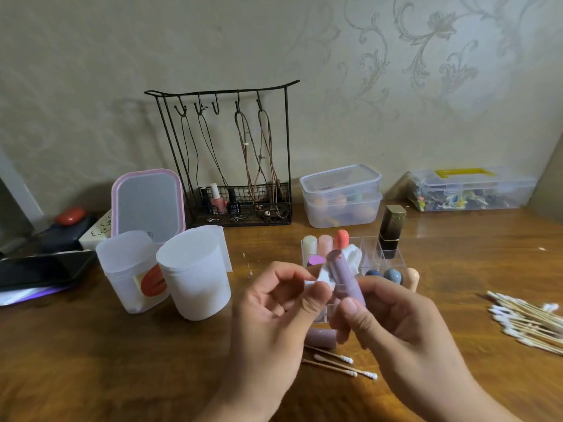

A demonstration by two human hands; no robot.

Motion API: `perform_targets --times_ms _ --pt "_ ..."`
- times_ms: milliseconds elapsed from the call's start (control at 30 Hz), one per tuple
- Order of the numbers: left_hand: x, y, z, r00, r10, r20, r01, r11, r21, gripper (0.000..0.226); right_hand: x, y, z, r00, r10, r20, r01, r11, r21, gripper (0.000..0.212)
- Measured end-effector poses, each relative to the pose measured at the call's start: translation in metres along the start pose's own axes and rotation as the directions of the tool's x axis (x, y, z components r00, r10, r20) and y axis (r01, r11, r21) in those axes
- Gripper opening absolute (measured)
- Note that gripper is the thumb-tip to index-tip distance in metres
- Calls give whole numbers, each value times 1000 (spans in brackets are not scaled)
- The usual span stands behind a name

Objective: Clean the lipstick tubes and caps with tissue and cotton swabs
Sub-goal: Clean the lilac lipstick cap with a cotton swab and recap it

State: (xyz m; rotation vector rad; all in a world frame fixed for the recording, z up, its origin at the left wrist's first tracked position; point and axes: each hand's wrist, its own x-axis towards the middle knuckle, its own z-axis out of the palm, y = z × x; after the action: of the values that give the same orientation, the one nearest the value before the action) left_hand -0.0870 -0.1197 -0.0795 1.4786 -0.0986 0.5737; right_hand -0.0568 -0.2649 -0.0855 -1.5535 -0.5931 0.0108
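Observation:
My right hand (393,318) grips an uncapped lilac lipstick tube (345,275), tilted with its pink tip up and to the left. My left hand (274,306) pinches a white tissue (326,274) against the tube's side; more tissue sticks out behind the tube. The lilac cap (321,338) lies on the table below my hands. Three cotton swabs (338,362) lie in front of the cap. Behind my hands stands a clear organiser (368,245) holding several lipsticks, among them a black and gold one (391,231).
A pile of cotton swabs (527,321) lies at the right. A tissue roll (196,275) and its white holder (131,269) stand left of centre, a pink mirror (147,202) and wire rack (231,156) behind. Clear boxes (341,196) sit by the wall. A phone (42,269) lies far left.

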Motion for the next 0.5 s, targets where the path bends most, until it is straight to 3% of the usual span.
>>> perform_targets --times_ms 100,167,400,500 --pt "2 -1 -2 983 -158 90 180 919 -351 32 0 -2 -1 999 -9 -33 10 999 31 26" --pt "3 -2 -1 969 -187 159 240 859 -451 25 -1 -6 0 999 -4 -38 7 997 78 23" --pt "2 -11 0 952 -114 283 234 869 -436 46 1 -12 -2 994 34 104 -53 982 182 12" --pt "1 -10 1 952 -87 293 220 860 -460 40 2 -12 -5 981 42 188 -79 977 197 13"
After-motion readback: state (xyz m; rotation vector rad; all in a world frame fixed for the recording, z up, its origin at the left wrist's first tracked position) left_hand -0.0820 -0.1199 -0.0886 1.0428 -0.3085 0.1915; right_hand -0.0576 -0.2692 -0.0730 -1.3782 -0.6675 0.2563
